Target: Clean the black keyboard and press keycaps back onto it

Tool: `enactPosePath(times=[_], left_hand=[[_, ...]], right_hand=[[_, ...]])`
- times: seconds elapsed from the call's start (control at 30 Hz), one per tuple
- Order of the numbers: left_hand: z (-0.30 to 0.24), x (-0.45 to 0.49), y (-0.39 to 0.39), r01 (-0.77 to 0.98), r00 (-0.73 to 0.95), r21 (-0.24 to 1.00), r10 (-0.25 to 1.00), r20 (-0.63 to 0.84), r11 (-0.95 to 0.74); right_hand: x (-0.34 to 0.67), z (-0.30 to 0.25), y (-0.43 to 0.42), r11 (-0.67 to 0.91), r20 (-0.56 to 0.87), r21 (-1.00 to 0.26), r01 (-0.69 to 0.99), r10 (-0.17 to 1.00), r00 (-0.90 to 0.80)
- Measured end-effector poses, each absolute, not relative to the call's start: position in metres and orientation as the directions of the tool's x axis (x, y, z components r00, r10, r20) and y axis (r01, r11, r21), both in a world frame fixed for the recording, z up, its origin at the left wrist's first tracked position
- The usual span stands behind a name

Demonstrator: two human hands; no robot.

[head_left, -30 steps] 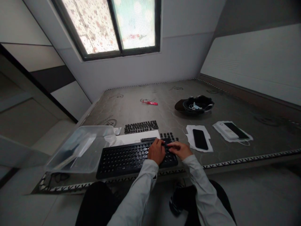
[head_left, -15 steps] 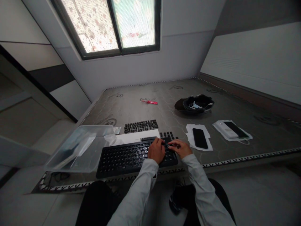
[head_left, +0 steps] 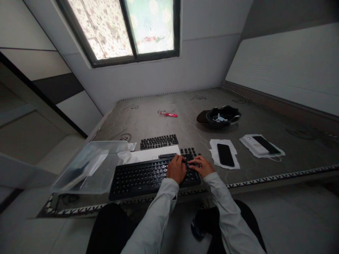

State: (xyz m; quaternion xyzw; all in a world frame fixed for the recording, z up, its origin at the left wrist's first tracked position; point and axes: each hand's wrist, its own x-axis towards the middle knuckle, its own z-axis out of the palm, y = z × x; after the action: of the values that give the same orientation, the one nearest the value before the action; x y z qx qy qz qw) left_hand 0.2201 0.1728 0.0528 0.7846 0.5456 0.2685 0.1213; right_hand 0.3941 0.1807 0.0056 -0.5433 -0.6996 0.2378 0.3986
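A black keyboard (head_left: 144, 178) lies along the near edge of the mattress, its key positions showing without caps over much of it. My left hand (head_left: 176, 169) rests on its right part with the fingers curled. Close beside it, my right hand (head_left: 203, 166) reaches in from the right, thumb and fingers bent together low over the keys. Whatever sits between the fingertips of either hand is too small to make out. Behind the keyboard, loose black keycaps (head_left: 159, 141) stand in rows, and a smaller group of keycaps (head_left: 187, 151) is just beyond my hands.
On the left stands a clear plastic bin (head_left: 106, 183) holding papers. White paper (head_left: 148, 154) lies behind the keyboard. A red-handled tool (head_left: 169, 114) and an upturned cap (head_left: 205, 120) lie farther back. To the right are a phone (head_left: 225, 155) and a white device (head_left: 256, 146) on white sheets.
My right hand has shifted slightly left and its fingers now point lower over the keyboard. A small bluish thing at the fingertips no longer shows. My left hand stays in place.
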Motion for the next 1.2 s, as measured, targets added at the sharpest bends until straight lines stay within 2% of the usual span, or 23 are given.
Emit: enactPosePath(times=[0.33, 0.6, 0.83, 1.03, 1.2], left_hand=[[0.054, 0.22, 0.172, 0.795, 0.253, 0.483, 0.925, 0.284, -0.366], [0.054, 0.221, 0.172, 0.792, 0.256, 0.483, 0.921, 0.294, -0.374], [0.055, 0.22, 0.172, 0.796, 0.258, 0.485, 0.927, 0.272, -0.363], [0.054, 0.221, 0.172, 0.797, 0.254, 0.483, 0.927, 0.275, -0.362], [0.054, 0.22, 0.172, 0.798, 0.257, 0.477, 0.924, 0.284, -0.369]], right_hand=[[0.391, 0.007, 0.18, 0.274, 0.298, -0.8, 0.534, 0.954, -0.044], [0.391, 0.006, 0.18, 0.228, 0.257, -0.786, 0.574, 0.966, -0.03], [0.39, 0.012, 0.179, 0.246, 0.251, -0.721, 0.647, 0.964, -0.086], [0.39, 0.019, 0.175, 0.273, 0.275, -0.604, 0.749, 0.953, -0.126], [0.384, 0.016, 0.178, 0.185, 0.277, -0.616, 0.766, 0.961, -0.009]])
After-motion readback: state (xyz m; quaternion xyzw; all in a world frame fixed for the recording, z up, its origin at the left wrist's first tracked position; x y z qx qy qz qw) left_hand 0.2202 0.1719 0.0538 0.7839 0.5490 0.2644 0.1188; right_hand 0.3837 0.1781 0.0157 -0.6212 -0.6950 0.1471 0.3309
